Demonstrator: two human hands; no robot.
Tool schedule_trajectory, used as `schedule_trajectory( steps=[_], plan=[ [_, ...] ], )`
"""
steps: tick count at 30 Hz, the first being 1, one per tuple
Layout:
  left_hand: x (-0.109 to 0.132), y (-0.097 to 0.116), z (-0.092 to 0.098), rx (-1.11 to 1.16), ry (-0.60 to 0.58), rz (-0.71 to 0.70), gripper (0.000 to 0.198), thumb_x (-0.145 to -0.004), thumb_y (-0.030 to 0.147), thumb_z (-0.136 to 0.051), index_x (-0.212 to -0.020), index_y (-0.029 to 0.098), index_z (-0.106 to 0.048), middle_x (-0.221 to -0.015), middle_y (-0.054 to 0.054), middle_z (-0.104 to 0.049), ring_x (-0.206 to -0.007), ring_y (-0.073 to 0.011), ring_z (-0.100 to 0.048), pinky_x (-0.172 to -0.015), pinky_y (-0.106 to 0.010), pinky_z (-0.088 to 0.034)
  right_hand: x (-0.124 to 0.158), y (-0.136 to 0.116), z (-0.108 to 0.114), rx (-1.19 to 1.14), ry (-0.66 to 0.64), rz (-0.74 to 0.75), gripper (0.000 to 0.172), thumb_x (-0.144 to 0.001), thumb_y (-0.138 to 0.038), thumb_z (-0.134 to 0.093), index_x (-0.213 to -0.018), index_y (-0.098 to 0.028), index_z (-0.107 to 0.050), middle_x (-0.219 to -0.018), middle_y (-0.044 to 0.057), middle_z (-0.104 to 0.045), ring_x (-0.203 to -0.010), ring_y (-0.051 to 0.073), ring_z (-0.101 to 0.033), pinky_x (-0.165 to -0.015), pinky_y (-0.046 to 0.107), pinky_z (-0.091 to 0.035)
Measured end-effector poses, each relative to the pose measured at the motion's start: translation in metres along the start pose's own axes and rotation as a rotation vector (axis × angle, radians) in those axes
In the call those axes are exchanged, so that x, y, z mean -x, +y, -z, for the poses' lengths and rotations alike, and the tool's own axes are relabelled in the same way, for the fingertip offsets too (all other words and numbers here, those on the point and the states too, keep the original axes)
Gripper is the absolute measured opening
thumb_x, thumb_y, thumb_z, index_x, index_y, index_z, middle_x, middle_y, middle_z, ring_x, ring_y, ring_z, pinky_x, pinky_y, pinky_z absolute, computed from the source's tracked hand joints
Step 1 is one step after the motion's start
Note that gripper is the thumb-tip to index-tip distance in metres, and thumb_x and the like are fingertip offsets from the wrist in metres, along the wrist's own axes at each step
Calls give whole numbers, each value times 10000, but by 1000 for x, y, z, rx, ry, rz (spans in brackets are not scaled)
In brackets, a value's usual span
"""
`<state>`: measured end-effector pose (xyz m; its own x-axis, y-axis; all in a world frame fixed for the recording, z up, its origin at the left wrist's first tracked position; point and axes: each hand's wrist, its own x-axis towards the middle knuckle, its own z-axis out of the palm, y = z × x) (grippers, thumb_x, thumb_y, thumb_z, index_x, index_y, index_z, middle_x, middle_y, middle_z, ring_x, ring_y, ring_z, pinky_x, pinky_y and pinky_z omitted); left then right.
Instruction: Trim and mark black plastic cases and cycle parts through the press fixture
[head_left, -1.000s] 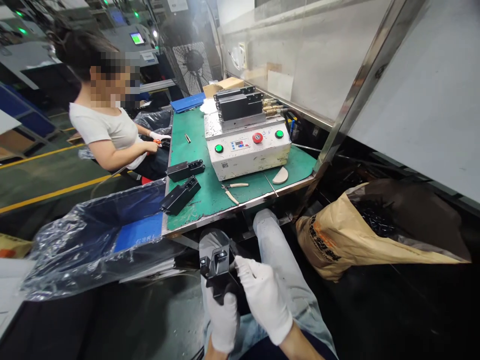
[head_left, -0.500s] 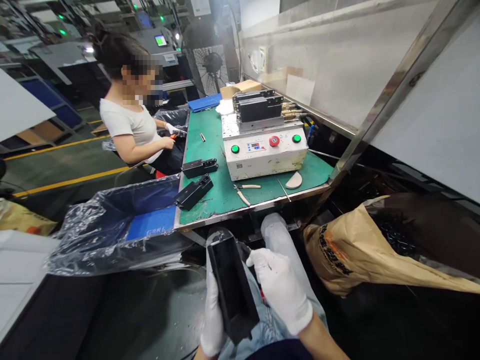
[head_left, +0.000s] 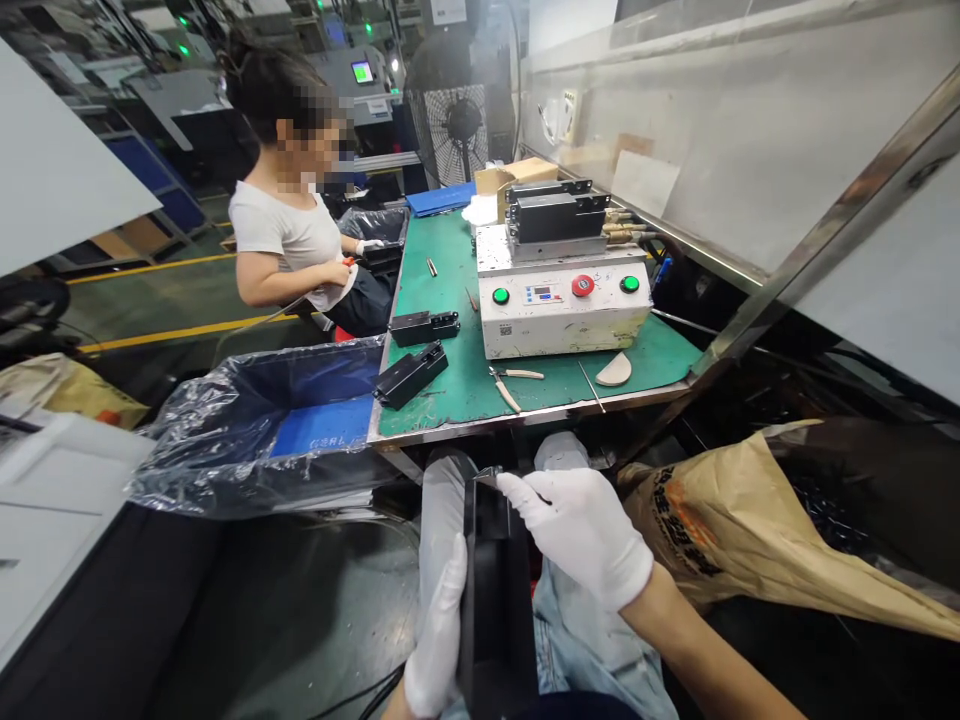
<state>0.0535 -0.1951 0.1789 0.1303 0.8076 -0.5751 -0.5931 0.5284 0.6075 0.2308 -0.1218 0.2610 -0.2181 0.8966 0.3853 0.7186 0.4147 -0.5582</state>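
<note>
A long black plastic housing (head_left: 495,600) lies lengthwise over my lap. My left hand (head_left: 439,640), in a white glove, is wrapped round its left side. My gloved right hand (head_left: 581,530) is pinched at the housing's far end, fingers closed on a small thing I cannot make out. Two more black housings (head_left: 411,373) (head_left: 424,326) rest at the left edge of the green mat (head_left: 450,300). Small cutters (head_left: 508,385) lie on the mat near its front edge.
A white control box (head_left: 562,300) with green and red buttons stands on the mat. A plastic-lined blue bin (head_left: 300,425) sits left of the table, a brown sack (head_left: 742,530) of black parts to the right. A co-worker (head_left: 296,240) sits at the table's far left.
The housing was turned from end-up to lying lengthwise on my lap. My right hand moved up to its far end. The view shifted left.
</note>
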Motion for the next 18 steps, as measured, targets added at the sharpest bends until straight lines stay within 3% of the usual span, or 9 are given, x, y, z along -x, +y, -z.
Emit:
schedule_trajectory(
  steps=[5,12,18],
  plan=[
    [4,7,-10,-12,65,-31,653,-881,518,-728,-1474,277,-599,-1482,-2,-661,-1545,-249,-398,-1358,-386,-159,-2,5,1,112,-59,40,641,-1111,-471,-431,-570,-189,-626,-535,-8,-631,-470,96,-477,-542,319,-234],
    [6,21,-32,94,-61,49,633,-927,478,-689,-1503,245,-567,-1423,-54,-706,-1453,-314,-533,-1310,-497,-330,4,9,0,226,-73,91,658,-1115,-474,-421,-561,-197,-643,-527,4,-652,-465,109,-515,-562,350,-204],
    [3,20,-35,135,-53,114,611,-948,483,-658,-1487,207,-584,-1419,-86,-708,-1371,-310,-617,-1268,-457,-414,16,5,-3,257,-58,88,673,-1116,-488,-414,-544,-204,-624,-525,2,-661,-468,120,-557,-567,365,-202]
  ],
)
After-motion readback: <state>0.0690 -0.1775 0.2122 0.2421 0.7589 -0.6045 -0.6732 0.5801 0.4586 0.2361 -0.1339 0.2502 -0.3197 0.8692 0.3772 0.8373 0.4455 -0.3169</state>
